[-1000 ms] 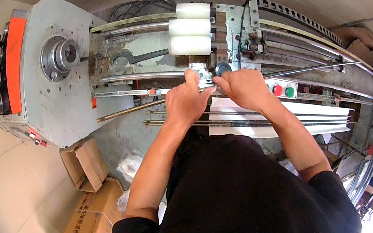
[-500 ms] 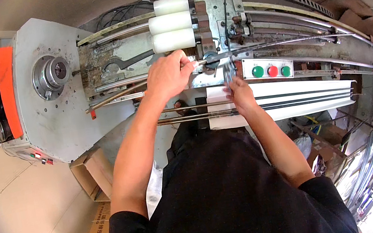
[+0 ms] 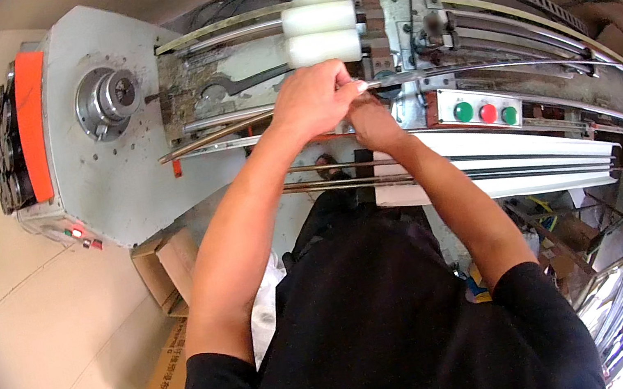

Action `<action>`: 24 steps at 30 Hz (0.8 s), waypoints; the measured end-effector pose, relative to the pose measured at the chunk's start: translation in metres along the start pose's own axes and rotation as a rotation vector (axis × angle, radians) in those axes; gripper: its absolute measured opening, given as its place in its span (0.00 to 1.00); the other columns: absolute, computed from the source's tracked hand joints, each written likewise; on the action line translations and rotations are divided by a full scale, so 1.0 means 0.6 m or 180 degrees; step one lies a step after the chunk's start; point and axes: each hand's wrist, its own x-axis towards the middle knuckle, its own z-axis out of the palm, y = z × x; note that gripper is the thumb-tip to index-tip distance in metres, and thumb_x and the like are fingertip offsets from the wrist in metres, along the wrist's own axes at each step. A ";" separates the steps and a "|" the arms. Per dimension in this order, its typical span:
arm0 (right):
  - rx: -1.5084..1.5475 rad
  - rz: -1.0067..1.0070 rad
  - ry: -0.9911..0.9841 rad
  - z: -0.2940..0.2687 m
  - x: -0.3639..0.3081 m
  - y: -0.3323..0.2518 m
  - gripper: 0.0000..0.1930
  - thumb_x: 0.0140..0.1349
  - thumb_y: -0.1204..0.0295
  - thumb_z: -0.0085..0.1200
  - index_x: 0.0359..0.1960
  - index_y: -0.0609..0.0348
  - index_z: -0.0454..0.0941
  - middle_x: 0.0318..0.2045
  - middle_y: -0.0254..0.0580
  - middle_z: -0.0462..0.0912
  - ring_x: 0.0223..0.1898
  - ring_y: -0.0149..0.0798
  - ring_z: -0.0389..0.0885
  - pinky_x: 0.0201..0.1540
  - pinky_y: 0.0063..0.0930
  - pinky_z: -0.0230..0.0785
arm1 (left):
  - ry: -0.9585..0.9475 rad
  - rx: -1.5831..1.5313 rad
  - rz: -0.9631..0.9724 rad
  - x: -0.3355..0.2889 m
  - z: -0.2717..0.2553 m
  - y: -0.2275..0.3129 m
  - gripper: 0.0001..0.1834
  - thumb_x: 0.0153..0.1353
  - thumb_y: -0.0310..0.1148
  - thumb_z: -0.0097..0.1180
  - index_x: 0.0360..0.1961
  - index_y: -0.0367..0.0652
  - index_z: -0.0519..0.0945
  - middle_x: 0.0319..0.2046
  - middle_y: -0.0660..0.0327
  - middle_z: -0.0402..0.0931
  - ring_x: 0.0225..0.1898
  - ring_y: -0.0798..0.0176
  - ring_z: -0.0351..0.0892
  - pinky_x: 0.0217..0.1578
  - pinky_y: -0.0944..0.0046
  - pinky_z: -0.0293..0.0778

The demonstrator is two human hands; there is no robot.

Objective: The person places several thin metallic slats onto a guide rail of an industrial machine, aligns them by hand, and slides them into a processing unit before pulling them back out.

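My left hand (image 3: 315, 98) is closed round a long thin rod (image 3: 222, 136), its thumb pressed along the top. The rod's brownish end runs left toward the machine's grey housing, and a thin grey length (image 3: 456, 70) continues right over the bed. Tucked close below the left thumb, my right hand (image 3: 376, 123) is curled, its fingertips mostly hidden; what it grips cannot be made out. Just beyond the hands are white rollers (image 3: 323, 48) and a dark wrench (image 3: 246, 83) lying on the machine bed.
At left stands the grey housing (image 3: 127, 44) with a round metal chuck (image 3: 108, 104). A control panel (image 3: 477, 109) with green and red buttons sits right of my hands. Nearer me, a white trough (image 3: 509, 180) carries several dark rods. Cardboard boxes (image 3: 167, 274) stand at lower left.
My right hand has moved up and left, from below the rod to against my left hand. The left hand keeps its hold on the rod. The whole view has shifted slightly.
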 end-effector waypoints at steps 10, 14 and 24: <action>-0.0040 0.0655 -0.0108 0.014 0.026 0.003 0.15 0.74 0.65 0.56 0.59 0.49 0.82 0.61 0.47 0.85 0.59 0.54 0.87 0.56 0.50 0.85 | -0.0151 -0.0276 -0.0181 -0.001 0.003 -0.013 0.18 0.72 0.47 0.67 0.35 0.41 0.86 0.30 0.59 0.92 0.30 0.58 0.89 0.35 0.54 0.80; -0.0663 0.0340 0.0437 0.043 0.008 0.011 0.15 0.70 0.65 0.63 0.56 0.49 0.83 0.49 0.42 0.89 0.50 0.50 0.89 0.48 0.50 0.85 | -0.0481 -0.0631 -0.0267 0.015 -0.006 -0.001 0.17 0.74 0.43 0.67 0.35 0.40 0.85 0.29 0.61 0.91 0.28 0.64 0.87 0.32 0.60 0.79; 0.3889 0.1851 0.1815 -0.119 -0.093 -0.158 0.17 0.72 0.73 0.70 0.51 0.63 0.71 0.46 0.47 0.90 0.47 0.32 0.88 0.48 0.28 0.79 | -0.0804 -0.1310 -0.0499 0.021 -0.002 -0.021 0.16 0.77 0.41 0.66 0.39 0.38 0.82 0.29 0.63 0.84 0.25 0.70 0.80 0.28 0.64 0.74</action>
